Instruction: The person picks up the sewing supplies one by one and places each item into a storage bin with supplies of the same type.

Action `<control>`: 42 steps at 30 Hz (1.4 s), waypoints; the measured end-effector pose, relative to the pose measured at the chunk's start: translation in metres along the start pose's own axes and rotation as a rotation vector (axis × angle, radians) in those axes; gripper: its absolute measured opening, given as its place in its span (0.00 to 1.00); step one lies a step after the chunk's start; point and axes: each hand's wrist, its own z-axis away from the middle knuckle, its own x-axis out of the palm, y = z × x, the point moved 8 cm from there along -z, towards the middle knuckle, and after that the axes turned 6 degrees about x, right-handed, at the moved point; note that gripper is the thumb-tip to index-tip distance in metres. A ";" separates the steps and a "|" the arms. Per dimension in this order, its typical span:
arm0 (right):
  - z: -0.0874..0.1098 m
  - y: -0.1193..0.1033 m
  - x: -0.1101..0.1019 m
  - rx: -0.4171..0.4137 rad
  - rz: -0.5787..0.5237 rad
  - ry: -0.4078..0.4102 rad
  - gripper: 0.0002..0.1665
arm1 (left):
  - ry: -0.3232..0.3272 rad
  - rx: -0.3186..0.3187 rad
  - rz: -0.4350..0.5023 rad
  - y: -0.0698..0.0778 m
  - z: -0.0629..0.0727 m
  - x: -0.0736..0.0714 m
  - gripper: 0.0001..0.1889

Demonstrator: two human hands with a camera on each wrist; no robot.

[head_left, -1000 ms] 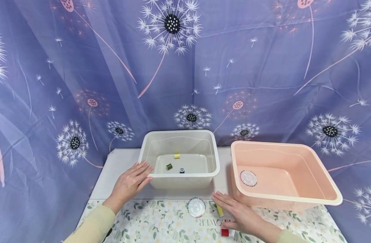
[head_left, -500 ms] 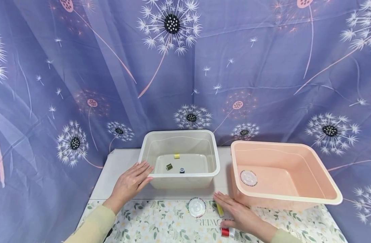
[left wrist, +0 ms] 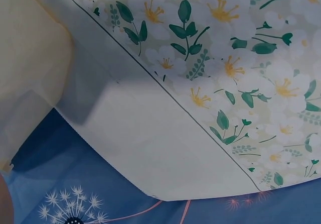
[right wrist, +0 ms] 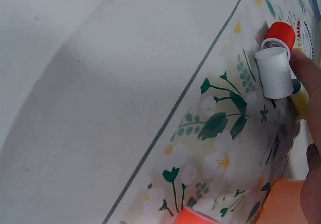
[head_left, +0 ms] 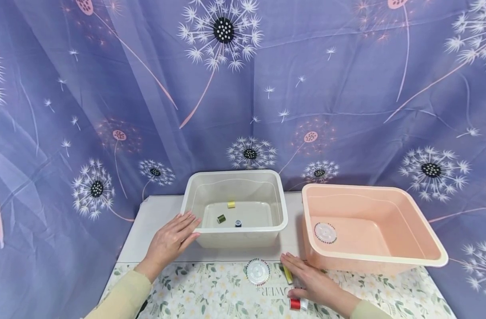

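My left hand [head_left: 172, 237] rests with straight fingers on the left front corner of the off-white plastic bin [head_left: 239, 239]. Inside that bin lie a yellow thread spool [head_left: 231, 204], a green spool [head_left: 221, 219] and a dark spool [head_left: 238, 223]. My right hand [head_left: 312, 280] is low over the flowered mat, fingers extended, partly covering a narrow yellow item [head_left: 287, 274]. By its thumb lie a red thread spool [head_left: 295, 304] and a white spool [right wrist: 274, 74]. Left of those fingers is a round clear pin wheel [head_left: 257, 272] ringed with coloured pinheads.
A peach bin [head_left: 370, 261] stands at the right, with another pin wheel [head_left: 325, 233] on its floor. Floral curtain [head_left: 251, 97] hangs close behind both bins. In the right wrist view, part of a red object [right wrist: 193, 217] shows at the bottom edge.
My right hand has shifted very slightly to the right over the mat. The left hand stays on the bin's rim, and the bins and spools look unmoved.
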 end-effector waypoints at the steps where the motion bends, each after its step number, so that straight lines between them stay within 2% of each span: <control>1: 0.000 0.000 0.001 0.005 -0.001 -0.002 0.54 | 0.001 -0.001 -0.001 0.000 0.000 0.000 0.36; 8: -0.004 0.005 0.008 0.048 -0.012 0.001 0.56 | 0.012 0.007 -0.005 -0.002 0.000 -0.001 0.36; 20: -0.008 0.016 0.021 0.137 -0.082 -0.054 0.56 | 0.023 0.010 0.003 -0.001 0.000 -0.001 0.36; 32: -0.010 0.024 0.027 0.216 -0.151 -0.126 0.51 | 0.021 0.006 0.016 -0.002 0.002 0.000 0.37; 42: -0.010 0.025 0.026 0.200 -0.159 -0.121 0.46 | 0.024 0.005 0.019 -0.001 0.002 0.000 0.36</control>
